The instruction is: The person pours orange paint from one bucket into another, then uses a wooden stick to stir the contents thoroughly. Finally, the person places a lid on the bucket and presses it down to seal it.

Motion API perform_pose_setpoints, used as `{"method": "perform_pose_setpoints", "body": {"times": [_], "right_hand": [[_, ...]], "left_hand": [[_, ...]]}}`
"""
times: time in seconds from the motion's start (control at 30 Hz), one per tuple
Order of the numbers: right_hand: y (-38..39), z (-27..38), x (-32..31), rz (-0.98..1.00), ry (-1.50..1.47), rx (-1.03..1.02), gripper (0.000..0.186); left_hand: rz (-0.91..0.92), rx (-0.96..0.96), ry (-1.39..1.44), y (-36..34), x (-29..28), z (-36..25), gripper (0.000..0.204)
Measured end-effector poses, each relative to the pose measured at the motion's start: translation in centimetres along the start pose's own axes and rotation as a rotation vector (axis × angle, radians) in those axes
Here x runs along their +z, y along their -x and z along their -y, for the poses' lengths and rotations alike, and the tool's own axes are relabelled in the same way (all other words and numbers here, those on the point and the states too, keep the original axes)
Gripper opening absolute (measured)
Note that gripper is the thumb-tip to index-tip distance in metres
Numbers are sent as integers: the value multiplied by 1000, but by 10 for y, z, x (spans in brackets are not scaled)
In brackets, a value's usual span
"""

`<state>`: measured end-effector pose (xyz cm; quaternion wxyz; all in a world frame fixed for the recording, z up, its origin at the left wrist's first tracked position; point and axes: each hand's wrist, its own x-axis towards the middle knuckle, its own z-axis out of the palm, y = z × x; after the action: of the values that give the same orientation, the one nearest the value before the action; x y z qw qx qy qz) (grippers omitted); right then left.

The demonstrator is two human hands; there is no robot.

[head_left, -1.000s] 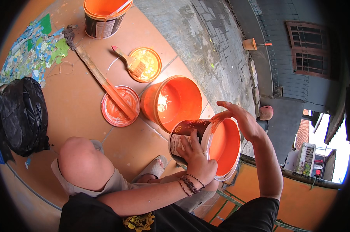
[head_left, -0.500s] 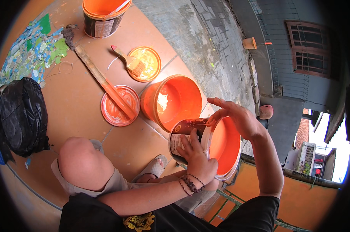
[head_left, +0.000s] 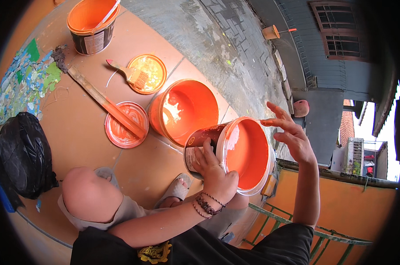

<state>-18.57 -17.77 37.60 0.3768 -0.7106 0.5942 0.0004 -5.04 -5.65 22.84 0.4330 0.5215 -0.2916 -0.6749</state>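
Note:
My left hand (head_left: 214, 176) grips the side of a dark-labelled paint bucket (head_left: 204, 134), which is tilted, its mouth facing up and to the right, with orange paint (head_left: 248, 161) inside. My right hand (head_left: 290, 137) is raised at the upper right of that bucket, fingers spread, a fingertip close to the rim. Just beyond stands a larger orange bucket (head_left: 193, 106) with paint in it. A flat wooden stick (head_left: 92, 90), orange at one end, lies across a paint-smeared lid (head_left: 116, 132). A brush (head_left: 125, 68) with a wooden handle rests on another lid (head_left: 153, 64).
Another bucket (head_left: 89, 44) stands at the upper left. A black plastic bag (head_left: 23, 154) and scattered paint flakes (head_left: 23, 79) lie left on the tiles. My knee (head_left: 87, 190) is at lower left. A concrete yard (head_left: 200, 39) lies beyond, and a green railing (head_left: 275, 221) is at lower right.
My right hand has come away from the bucket's rim toward the right, its fingers spreading. My left hand keeps its grip. The whole view has shifted slightly.

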Motion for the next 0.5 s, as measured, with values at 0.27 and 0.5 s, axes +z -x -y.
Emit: {"method": "perform_pose_setpoints", "body": {"times": [0.27, 0.5], "right_hand": [[45, -34, 10, 137, 1045, -94, 90], [59, -59, -6, 159, 1424, -133, 89]], "left_hand": [[52, 57, 20, -3, -1, 4, 86], [23, 39, 312, -3, 3, 15, 82]]}}
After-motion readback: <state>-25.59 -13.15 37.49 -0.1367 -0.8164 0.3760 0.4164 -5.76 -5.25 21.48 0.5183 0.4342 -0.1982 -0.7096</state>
